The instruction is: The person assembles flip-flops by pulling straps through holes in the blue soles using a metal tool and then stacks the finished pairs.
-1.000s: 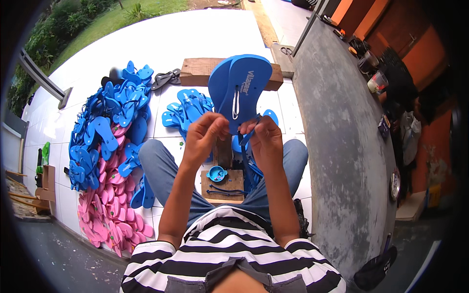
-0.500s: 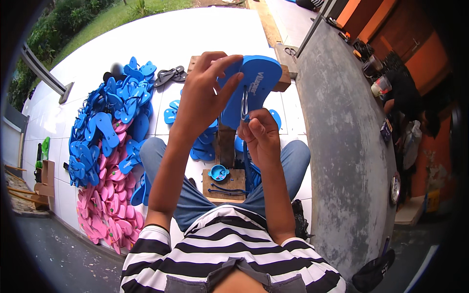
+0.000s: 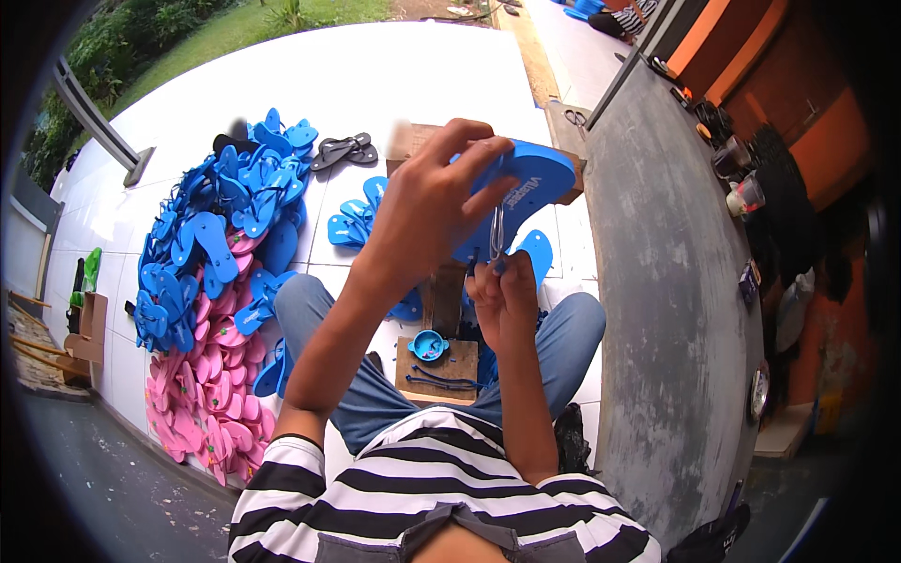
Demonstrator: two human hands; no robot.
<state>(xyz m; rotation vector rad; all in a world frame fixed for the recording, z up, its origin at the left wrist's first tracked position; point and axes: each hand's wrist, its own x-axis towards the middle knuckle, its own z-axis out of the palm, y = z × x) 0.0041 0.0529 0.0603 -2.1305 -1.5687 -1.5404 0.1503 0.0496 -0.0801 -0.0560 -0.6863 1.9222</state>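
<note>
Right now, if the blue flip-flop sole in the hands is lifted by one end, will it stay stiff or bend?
The blue sole probably bends a little: it looks like thin foam. It seems light, since the left hand holds it up by fingers alone. Its matte surface likely grips rather than slips.

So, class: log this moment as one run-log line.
left hand: grips blue flip-flop sole | right hand: pulls strap | pile: left

Single head-worn fisheye view, looking steeply down, close over raised hands, rim perhaps too warped to judge.
</note>
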